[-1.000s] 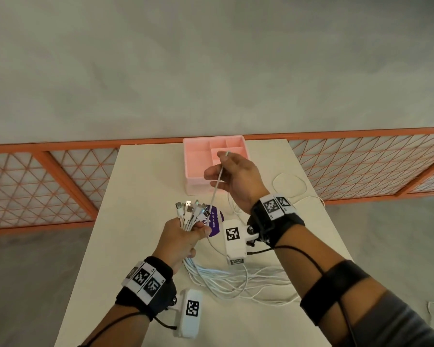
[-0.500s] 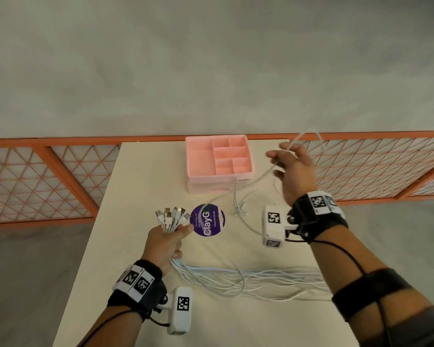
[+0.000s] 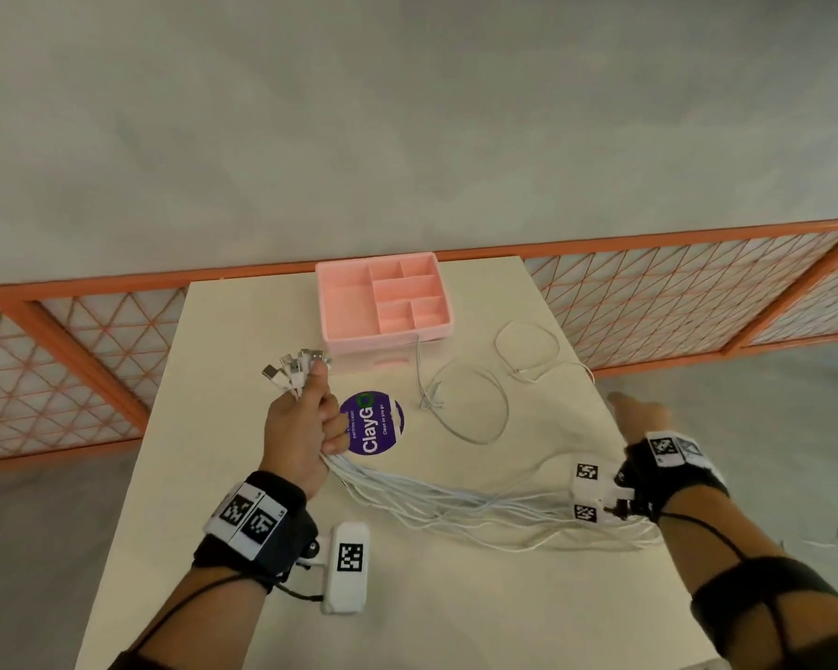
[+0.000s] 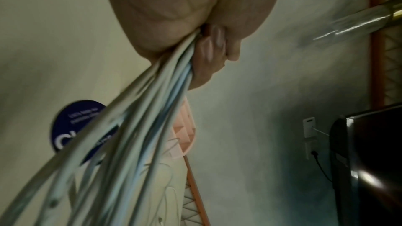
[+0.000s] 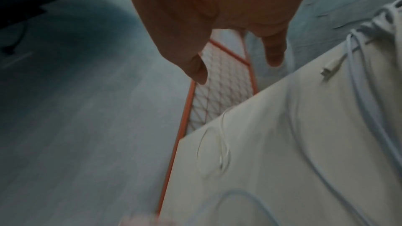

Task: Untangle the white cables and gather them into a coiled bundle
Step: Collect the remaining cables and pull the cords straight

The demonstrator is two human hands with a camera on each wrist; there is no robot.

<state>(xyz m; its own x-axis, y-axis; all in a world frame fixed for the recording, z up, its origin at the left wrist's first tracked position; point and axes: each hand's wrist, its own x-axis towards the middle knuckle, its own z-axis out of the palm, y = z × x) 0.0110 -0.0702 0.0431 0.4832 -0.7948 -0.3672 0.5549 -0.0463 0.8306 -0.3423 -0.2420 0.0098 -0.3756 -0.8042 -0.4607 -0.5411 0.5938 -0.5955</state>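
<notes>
My left hand (image 3: 306, 427) grips a bunch of white cables (image 3: 456, 505) near their plug ends (image 3: 293, 367), which fan out above my thumb. In the left wrist view the cables (image 4: 139, 126) run down out of my curled fingers (image 4: 208, 52). The strands trail right across the cream table (image 3: 243, 340) to its right edge. My right hand (image 3: 642, 418) hovers over that edge, fingers relaxed and holding nothing; the right wrist view shows its fingers (image 5: 193, 64) apart over the floor. Loose cable loops (image 3: 470, 403) lie near the tray, and another loop (image 3: 528, 350) lies further right.
A pink divided tray (image 3: 383, 302) stands at the table's far middle. A round purple sticker (image 3: 371, 423) lies beside my left hand. An orange mesh fence (image 3: 697, 292) runs behind the table. Grey floor surrounds it.
My right hand let go of the single cable it had lifted and dropped back to the table's right edge. That cable now lies in loops. My left hand rose slightly with the bunch.
</notes>
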